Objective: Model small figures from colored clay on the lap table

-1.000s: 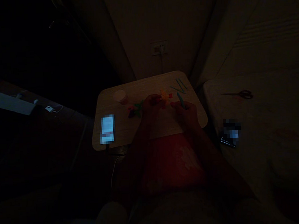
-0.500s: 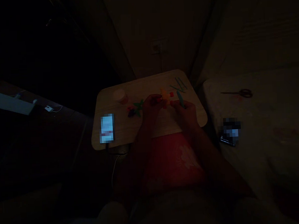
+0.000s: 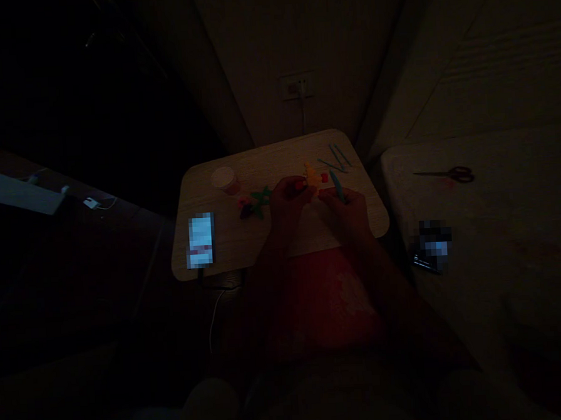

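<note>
Above the middle of the small wooden table (image 3: 230, 244), my left hand (image 3: 287, 202) is closed around the left side of a yellow-orange figure with red ends (image 3: 311, 172). One red end shows by the left fingers, another sticks out on the right. My right hand (image 3: 351, 211) grips a teal stick-like tool (image 3: 336, 184), which points up and away from me. Its fingertips are at the lower edge of the figure, close to the left fingers. In the dim light, the exact contact is hard to make out. Beside my left wrist lies a green star-like piece (image 3: 261, 201) with a dark lump (image 3: 247, 211).
A lidded tub (image 3: 225, 179) stands at the table's back left, and a lit phone (image 3: 200, 241) lies at the front left. Several thin teal sticks (image 3: 338, 159) are at the back right. Scissors (image 3: 458, 174) and a dark device (image 3: 431, 252) rest on the pale surface to the right.
The figure has turned slightly in my fingers: the red bits at its lower side are now out of sight, and the left red end shows more. The teal tool has shifted slightly left.
</note>
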Motion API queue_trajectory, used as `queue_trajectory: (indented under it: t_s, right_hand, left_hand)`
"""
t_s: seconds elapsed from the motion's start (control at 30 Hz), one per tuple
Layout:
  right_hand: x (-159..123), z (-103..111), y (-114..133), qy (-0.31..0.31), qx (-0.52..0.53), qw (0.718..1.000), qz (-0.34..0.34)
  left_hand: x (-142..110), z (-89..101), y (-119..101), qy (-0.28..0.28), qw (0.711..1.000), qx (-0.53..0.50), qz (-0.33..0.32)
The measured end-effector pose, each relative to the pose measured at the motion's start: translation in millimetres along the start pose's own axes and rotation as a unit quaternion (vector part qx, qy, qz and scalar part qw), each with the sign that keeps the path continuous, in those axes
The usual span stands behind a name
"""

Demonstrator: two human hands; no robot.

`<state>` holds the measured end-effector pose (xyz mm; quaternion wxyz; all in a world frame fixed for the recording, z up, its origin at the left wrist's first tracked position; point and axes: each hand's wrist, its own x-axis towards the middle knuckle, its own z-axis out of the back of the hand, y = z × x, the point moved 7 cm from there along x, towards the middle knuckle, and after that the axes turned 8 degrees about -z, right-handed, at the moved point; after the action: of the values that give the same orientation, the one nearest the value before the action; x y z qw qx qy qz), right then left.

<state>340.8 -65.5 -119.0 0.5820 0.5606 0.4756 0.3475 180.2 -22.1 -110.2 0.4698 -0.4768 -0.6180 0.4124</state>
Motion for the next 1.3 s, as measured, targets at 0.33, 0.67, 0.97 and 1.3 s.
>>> queue_trajectory:
  t_s: [0.33,0.67,0.97,1.3]
  right_hand:
    - [-0.5,17.8,3.5,-0.04,-0.02,0.998,0.039]
    - [-1.7,52.9,9.1,-0.054,-0.205,0.962,0.175]
    - [-9.3,39.2,-6.4,-0.075,-0.494,0.86,0.108]
    - [-11.4,31.4,-8.6,-0.042,-0.435,0.89,0.129]
  left_hand:
    - [7.6,14.7,15.3,-0.046,0.999,-0.006,0.015]
    - [14.4,11.7,16.7,0.042,0.983,0.175,-0.023]
    - [25.3,3.8,16.1,0.052,0.944,0.321,-0.061]
    - [28.2,22.1,20.5,0.036,0.891,0.434,-0.127]
